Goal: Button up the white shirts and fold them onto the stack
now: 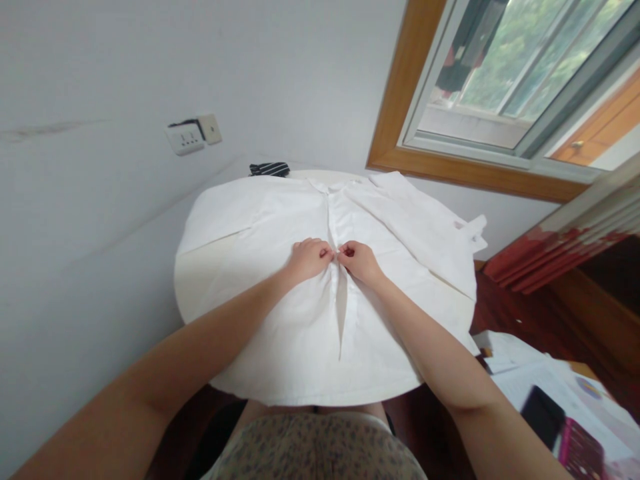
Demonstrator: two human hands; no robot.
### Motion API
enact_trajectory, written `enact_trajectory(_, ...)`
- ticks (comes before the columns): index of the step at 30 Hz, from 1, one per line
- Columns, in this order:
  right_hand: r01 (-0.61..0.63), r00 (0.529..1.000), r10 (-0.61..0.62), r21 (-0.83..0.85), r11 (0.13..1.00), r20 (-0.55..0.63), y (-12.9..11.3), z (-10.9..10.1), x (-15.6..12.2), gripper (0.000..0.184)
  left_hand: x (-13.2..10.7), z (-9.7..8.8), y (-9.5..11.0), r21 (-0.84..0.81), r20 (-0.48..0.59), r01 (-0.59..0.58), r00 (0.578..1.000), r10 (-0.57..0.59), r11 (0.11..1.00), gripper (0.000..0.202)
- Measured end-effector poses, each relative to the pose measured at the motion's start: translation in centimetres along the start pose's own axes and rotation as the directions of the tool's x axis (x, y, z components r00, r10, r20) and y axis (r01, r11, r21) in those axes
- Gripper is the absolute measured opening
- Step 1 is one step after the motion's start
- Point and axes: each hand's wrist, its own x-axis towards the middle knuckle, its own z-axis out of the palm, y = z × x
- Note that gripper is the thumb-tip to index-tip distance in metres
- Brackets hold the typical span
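A white shirt point(280, 220) lies spread front side up over a round pale table point(220, 263), its collar toward the wall and its hem toward me. Both sleeves reach out to the sides. My left hand point(311, 257) pinches the edge of the front placket near the middle of the shirt. Just beside it, almost touching, my right hand point(359, 261) pinches the opposite front edge. Above my hands the two fronts meet; below them a narrow gap shows between the edges. Any button between my fingertips is too small to make out.
A striped black cloth point(269, 169) lies at the table's far edge by the wall. A wall socket point(186, 139) is at the left. On the right are a window frame point(385, 143), a red-and-white curtain point(530, 257), papers point(540, 373), a dark phone point(543, 415) and a pink-edged device point(583, 450).
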Motion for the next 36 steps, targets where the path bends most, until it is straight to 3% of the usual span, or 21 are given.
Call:
enact_trajectory(18, 0.066, 0.994, -0.069, 0.032, 0.997, 0.080, 0.0, -0.4, -0.2, 0.009, 0.4, 0.7, -0.5, 0.043, 0.018, 0.013, 1.000, -0.014, 0.999, 0.031)
enact_trajectory(27, 0.060, 0.948, -0.112, 0.178, 0.982, 0.297, 1.1, -1.7, 0.4, 0.024, 0.2, 0.4, -0.2, 0.035, 0.027, 0.022, 0.999, -0.023, 0.999, 0.029)
enact_trajectory(31, 0.230, 0.952, -0.243, 0.087, 0.969, 0.184, 1.5, -2.1, 0.9, 0.017, 0.4, 0.3, -0.3, 0.012, 0.049, 0.027, 0.998, -0.028, 1.000, 0.030)
enact_trajectory(36, 0.258, 0.956, -0.264, 0.064, 0.964, 0.125, 2.0, -1.6, 1.4, 0.015, 0.4, 0.2, -0.4, -0.008, 0.063, 0.022, 0.998, -0.021, 1.000, 0.031)
